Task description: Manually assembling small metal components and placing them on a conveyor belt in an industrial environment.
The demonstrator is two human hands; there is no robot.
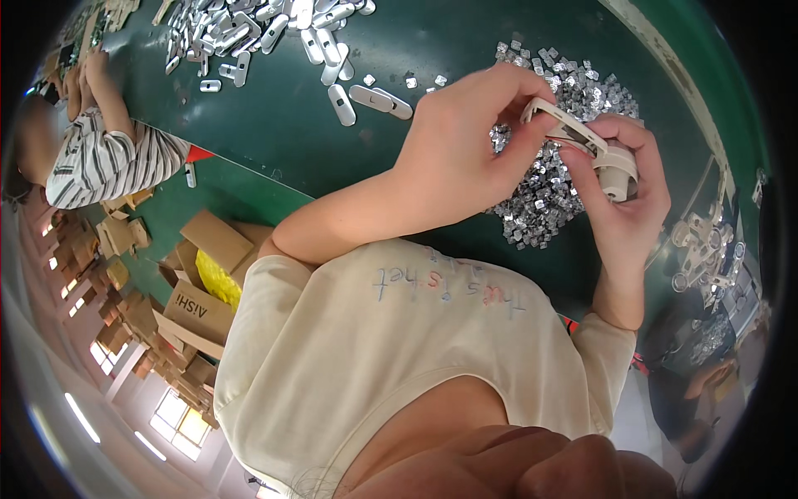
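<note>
Both hands work on a white plastic housing (568,131), a long open frame with a round stepped knob-like end, held tilted above the bench. My left hand (478,133) pinches the frame's far-left end between thumb and fingers. My right hand (630,187) wraps round the stepped end (616,173), with its thumb against the frame. Something thin and dark shows inside the frame, too small to make out. Directly beneath the hands spreads a heap of small shiny silver square pieces (540,200), partly hidden by them.
Silver oval plates (241,33) are piled at the far left of the green bench (283,141), with several loose ones nearer. White ring-ended parts (702,249) lie at the right. A co-worker in a striped shirt (116,162) sits left; cardboard boxes (199,312) stand below.
</note>
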